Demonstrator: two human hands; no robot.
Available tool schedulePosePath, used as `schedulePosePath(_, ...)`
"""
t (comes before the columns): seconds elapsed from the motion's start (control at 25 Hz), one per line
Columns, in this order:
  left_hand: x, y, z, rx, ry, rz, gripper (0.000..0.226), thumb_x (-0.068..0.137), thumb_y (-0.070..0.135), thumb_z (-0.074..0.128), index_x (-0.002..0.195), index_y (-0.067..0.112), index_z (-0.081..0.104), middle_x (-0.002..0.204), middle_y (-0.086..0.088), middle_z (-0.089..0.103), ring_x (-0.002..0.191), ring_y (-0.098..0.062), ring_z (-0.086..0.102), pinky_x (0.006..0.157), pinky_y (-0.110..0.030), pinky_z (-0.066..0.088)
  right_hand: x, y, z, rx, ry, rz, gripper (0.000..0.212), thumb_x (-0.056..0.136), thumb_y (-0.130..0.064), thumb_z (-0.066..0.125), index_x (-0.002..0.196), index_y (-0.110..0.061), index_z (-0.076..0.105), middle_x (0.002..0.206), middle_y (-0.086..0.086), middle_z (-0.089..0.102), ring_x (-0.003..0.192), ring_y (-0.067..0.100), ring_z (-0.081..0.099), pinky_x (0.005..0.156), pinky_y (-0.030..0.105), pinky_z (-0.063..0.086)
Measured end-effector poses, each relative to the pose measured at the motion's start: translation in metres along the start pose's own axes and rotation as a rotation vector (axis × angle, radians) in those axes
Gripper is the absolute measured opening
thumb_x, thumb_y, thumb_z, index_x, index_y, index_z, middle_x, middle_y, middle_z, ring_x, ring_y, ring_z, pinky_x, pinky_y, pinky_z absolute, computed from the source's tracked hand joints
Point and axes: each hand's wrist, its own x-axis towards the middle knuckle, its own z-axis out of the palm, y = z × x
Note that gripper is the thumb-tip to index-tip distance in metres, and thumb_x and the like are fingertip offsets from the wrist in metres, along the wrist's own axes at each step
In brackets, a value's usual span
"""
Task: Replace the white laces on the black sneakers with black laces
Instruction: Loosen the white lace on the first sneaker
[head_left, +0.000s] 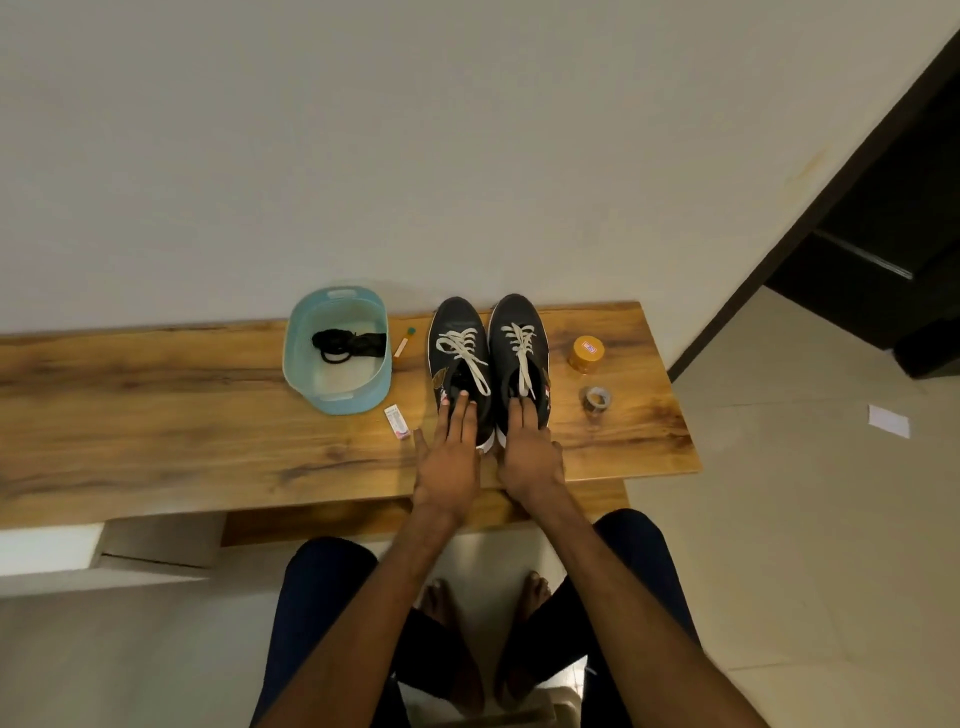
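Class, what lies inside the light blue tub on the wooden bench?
Black laces in a tangled bundle lie in the tub, near its far end. Anything beneath them is hidden.

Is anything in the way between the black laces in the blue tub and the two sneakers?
Nothing blocks it. The black laces lie loose in the open tub; only a small orange stick lies flat between tub and sneakers.

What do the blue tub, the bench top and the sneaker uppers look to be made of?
Blue tub: likely moulded plastic, smooth and slightly glossy, with slotted handles.
Bench top: wood or a wood-look laminate; grain and knots show under a satin sheen.
Sneaker uppers: black and matte, probably canvas or synthetic; too small to tell the weave.
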Motion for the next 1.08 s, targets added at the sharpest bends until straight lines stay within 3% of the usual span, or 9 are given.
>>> schedulePosePath(0.12,-0.015,0.006,-0.009,-0.117,-0.064,-0.023,0.076,0.099,0.023,0.047,0.158,0.017,-0.001,0.166,0.002,-0.009,0.153,-0.023,-0.001,0.117,-0.056,0.027,-0.015,-0.001,-0.005,0.072,-0.055,0.02,0.082,0.092,-0.017,0.057,0.158,-0.012,0.007,0.164,0.005,0.009,0.13,0.038,0.042,0.102,0.056,0.043)
schedulePosePath(0.2,-0.022,0.006,-0.019,-0.146,-0.079,-0.029,0.077,0.097,0.025,0.052,0.157,0.018,0.005,0.167,0.002,0.002,0.151,-0.025,0.016,0.113,-0.05,0.036,-0.024,0.001,-0.01,0.068,-0.067,-0.019,0.08,0.092,-0.016,0.057,0.157,-0.012,0.01,0.162,0.006,0.014,0.13,0.038,0.043,0.101,0.056,0.043)
schedulePosePath(0.32,-0.027,0.003,-0.03,-0.111,-0.061,-0.021,0.071,0.096,0.031,0.055,0.154,0.017,0.016,0.164,-0.001,0.02,0.13,-0.025,0.049,0.098,-0.041,0.05,-0.027,0.006,-0.016,0.096,-0.074,-0.041,0.077,0.091,-0.01,0.056,0.156,-0.014,0.014,0.161,0.005,0.019,0.131,0.036,0.043,0.103,0.054,0.044)
schedulePosePath(0.4,-0.039,0.001,-0.029,-0.066,-0.071,-0.016,0.069,0.097,0.034,0.055,0.154,0.017,0.018,0.163,-0.002,0.023,0.125,-0.025,0.053,0.095,-0.039,0.051,-0.036,0.008,-0.011,0.115,-0.08,-0.063,0.076,0.092,-0.009,0.056,0.156,-0.014,0.015,0.162,0.005,0.019,0.134,0.034,0.042,0.105,0.053,0.043)
schedulePosePath(0.72,-0.066,-0.003,-0.037,-0.056,-0.156,-0.077,0.081,0.095,0.032,0.059,0.158,0.019,0.008,0.166,0.0,0.009,0.142,-0.027,0.036,0.107,-0.045,0.043,-0.056,0.01,-0.012,0.1,-0.132,-0.088,0.088,0.089,-0.012,0.064,0.158,-0.017,0.009,0.164,0.003,0.011,0.141,0.034,0.032,0.11,0.058,0.036)
schedulePosePath(0.88,-0.07,-0.006,-0.026,0.038,-0.153,-0.056,0.093,0.095,0.037,0.057,0.157,0.022,-0.011,0.165,0.001,-0.016,0.153,-0.027,-0.008,0.119,-0.059,0.013,-0.06,0.01,-0.005,-0.14,-0.12,-0.076,0.1,0.089,-0.024,0.067,0.159,-0.021,-0.004,0.167,-0.001,-0.009,0.152,0.038,0.0,0.113,0.072,0.01)
schedulePosePath(0.96,-0.072,-0.008,-0.022,0.028,-0.149,-0.044,0.098,0.094,0.039,0.058,0.156,0.022,-0.015,0.164,0.001,-0.021,0.152,-0.027,-0.015,0.119,-0.06,0.006,-0.06,0.01,0.001,-0.233,-0.098,-0.092,0.105,0.089,-0.034,0.067,0.158,-0.02,-0.012,0.164,0.001,-0.024,0.151,0.034,-0.02,0.112,0.072,-0.001)
schedulePosePath(1.08,-0.073,-0.013,-0.017,-0.001,-0.144,-0.026,0.099,0.094,0.04,0.059,0.156,0.023,-0.016,0.164,0.001,-0.021,0.152,-0.027,-0.013,0.119,-0.064,0.006,-0.062,0.01,0.007,-0.201,-0.074,-0.108,0.107,0.09,-0.037,0.066,0.157,-0.017,-0.014,0.163,0.002,-0.029,0.149,0.026,-0.026,0.115,0.066,-0.007)
